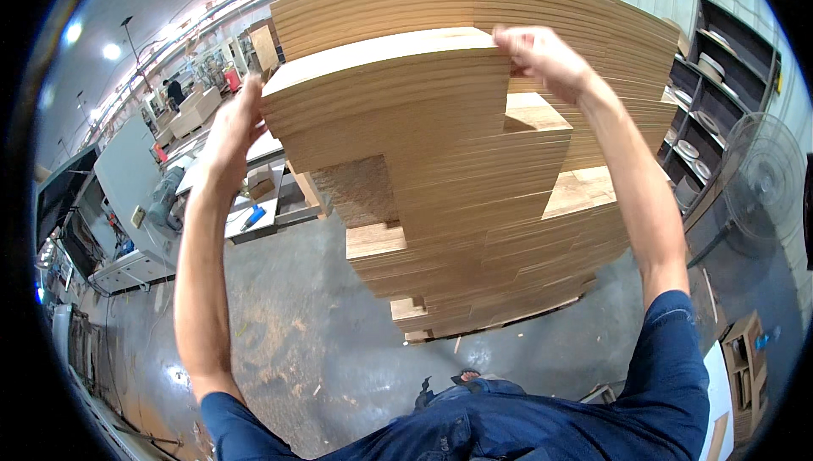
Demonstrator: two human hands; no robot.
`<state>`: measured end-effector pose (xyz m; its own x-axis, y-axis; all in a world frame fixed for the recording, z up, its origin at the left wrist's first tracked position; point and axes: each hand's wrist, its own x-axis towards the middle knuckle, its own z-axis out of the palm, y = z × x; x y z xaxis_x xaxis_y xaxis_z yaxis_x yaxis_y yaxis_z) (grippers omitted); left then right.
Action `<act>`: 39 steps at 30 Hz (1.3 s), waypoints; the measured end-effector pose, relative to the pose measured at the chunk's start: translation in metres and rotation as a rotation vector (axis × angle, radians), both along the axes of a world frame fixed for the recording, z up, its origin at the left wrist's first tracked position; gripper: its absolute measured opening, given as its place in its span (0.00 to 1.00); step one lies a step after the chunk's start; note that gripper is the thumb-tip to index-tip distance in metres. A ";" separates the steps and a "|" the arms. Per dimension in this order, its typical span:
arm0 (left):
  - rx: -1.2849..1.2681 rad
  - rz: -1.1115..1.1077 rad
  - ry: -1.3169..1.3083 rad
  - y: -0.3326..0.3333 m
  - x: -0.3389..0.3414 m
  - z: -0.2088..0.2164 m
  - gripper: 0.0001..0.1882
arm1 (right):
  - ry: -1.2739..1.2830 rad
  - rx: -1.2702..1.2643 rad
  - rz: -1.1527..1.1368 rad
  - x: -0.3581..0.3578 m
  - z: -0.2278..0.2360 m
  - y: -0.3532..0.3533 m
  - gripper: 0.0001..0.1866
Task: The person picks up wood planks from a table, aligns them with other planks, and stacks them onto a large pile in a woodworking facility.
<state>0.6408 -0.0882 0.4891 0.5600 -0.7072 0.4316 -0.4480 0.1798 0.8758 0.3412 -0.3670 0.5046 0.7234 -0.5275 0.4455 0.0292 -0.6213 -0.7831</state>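
Observation:
A tall stack of light brown wooden boards (pixel 440 148) stands right in front of me, its layers stepped and uneven. My left hand (pixel 235 132) is at the left end of the top wooden board (pixel 381 52), its fingers bent against the edge and partly hidden behind it. At the opposite end, my right hand (pixel 544 56) has its fingers curled on the far right corner. Between my hands the board's pale upper face catches the light. Whether it is lifted off the boards beneath cannot be made out.
Behind stands a longer pile of boards (pixel 576 16). Dark shelves (pixel 707 114) with rolls and a standing fan (pixel 762 173) are on the right. A workbench (pixel 254 215) with a blue tool (pixel 253 217) and machinery (pixel 135 173) stand left. Scraps lie on the grey floor (pixel 296 325).

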 end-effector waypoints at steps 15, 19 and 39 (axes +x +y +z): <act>-0.122 -0.043 -0.053 -0.017 -0.018 -0.042 0.25 | -0.162 0.094 -0.036 0.003 -0.044 0.028 0.23; -0.135 -0.006 -0.024 -0.018 -0.014 -0.051 0.42 | -0.106 0.069 -0.064 0.009 -0.051 0.023 0.40; -0.422 0.066 0.046 -0.055 -0.002 -0.032 0.52 | -0.398 0.131 0.088 0.024 -0.057 0.024 0.53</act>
<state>0.6390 -0.1433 0.4573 0.6233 -0.4363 0.6489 -0.4324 0.4991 0.7510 0.3649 -0.3425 0.4472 0.5533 -0.5425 0.6321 0.3935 -0.4986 -0.7724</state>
